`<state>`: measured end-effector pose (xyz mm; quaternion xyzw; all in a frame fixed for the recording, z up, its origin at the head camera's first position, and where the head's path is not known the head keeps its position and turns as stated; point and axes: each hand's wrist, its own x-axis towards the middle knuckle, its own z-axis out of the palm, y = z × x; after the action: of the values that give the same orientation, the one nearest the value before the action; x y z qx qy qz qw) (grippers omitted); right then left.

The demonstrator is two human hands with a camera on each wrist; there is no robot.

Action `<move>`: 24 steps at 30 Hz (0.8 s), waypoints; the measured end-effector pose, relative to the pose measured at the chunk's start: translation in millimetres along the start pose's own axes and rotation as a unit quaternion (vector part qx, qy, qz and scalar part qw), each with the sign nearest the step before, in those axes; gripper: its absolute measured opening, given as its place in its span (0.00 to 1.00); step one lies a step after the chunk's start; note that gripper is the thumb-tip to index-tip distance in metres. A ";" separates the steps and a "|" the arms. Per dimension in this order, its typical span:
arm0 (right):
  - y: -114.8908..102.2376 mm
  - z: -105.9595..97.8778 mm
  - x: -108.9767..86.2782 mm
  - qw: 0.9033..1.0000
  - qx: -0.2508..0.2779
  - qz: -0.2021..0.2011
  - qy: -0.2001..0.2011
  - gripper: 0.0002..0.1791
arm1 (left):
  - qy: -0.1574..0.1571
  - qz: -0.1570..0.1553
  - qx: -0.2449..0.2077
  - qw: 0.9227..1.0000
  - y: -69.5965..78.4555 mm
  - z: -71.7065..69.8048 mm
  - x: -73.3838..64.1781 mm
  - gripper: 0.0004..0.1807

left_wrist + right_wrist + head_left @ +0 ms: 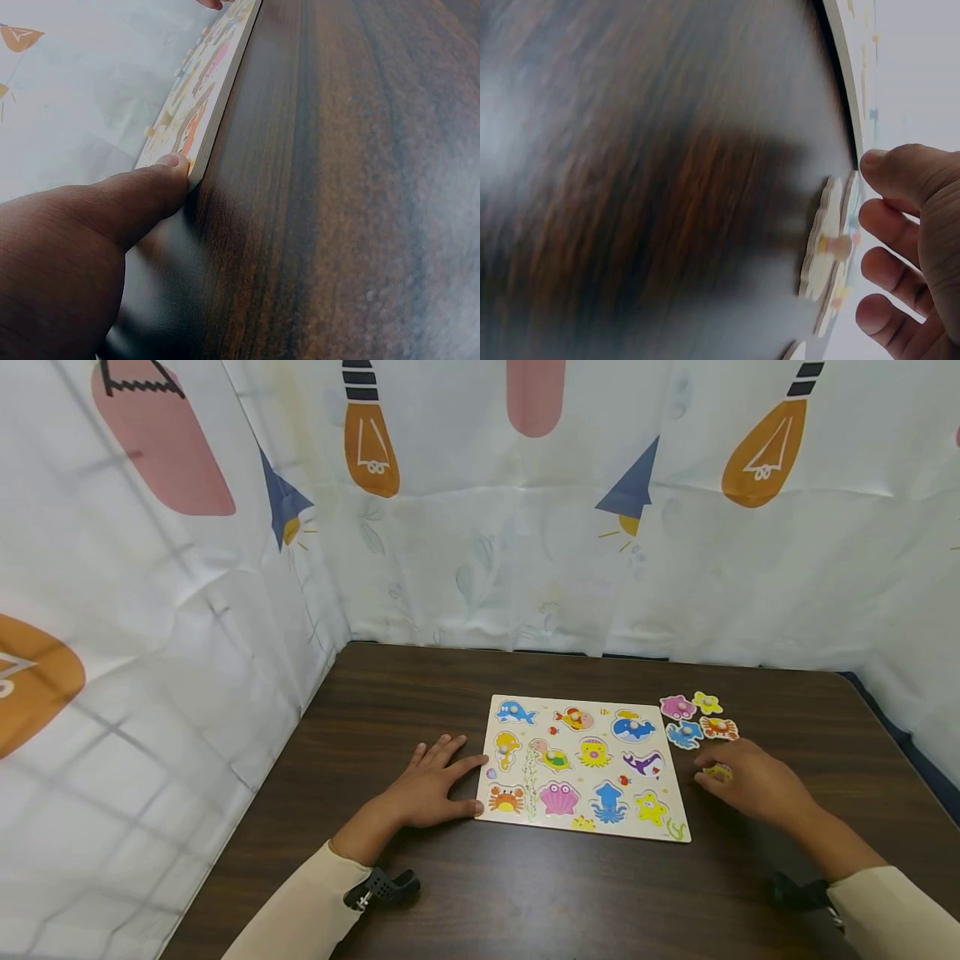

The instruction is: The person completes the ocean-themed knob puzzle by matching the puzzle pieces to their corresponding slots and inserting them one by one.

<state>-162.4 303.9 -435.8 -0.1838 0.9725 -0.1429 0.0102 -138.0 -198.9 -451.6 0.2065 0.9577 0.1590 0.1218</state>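
The puzzle board (587,777) lies on the table (562,893); the left hand (429,789), fingers spread, touches its left edge; farther right, the right hand (761,783), thumb and fingers parted, nears a yellow piece (720,772).

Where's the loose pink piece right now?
In the head view, the pink piece lies beside the far right corner of the board, with the blue piece on its near side.
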 end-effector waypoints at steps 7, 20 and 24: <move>8.8 -4.4 -6.9 1.000 -0.002 0.004 -0.007 0.13 | 0.000 0.000 -0.001 1.000 0.5 0.0 -0.5 0.43; 17.1 -4.9 -11.0 1.000 -0.018 0.017 -0.012 0.11 | 0.003 0.003 -0.004 1.000 2.0 -1.6 -1.2 0.42; 18.2 -2.7 -10.9 1.000 -0.018 0.019 -0.013 0.09 | 0.002 0.003 -0.002 1.000 2.1 -1.4 -0.9 0.42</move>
<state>-158.9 324.7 -438.7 -0.1668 0.9780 -0.1232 0.0222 -136.9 -197.8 -449.4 0.2090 0.9569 0.1620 0.1202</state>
